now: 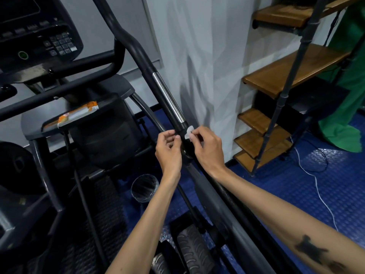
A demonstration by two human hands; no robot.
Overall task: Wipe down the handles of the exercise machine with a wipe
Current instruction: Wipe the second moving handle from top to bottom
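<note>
Right hand [207, 149] pinches a small white wipe [189, 132] against the handle [167, 97] just below its chrome strip, left hand [167, 149] fingers curled pinching beside it; wipe looks limp, light, likely to bunch, so wrap it round.
</note>
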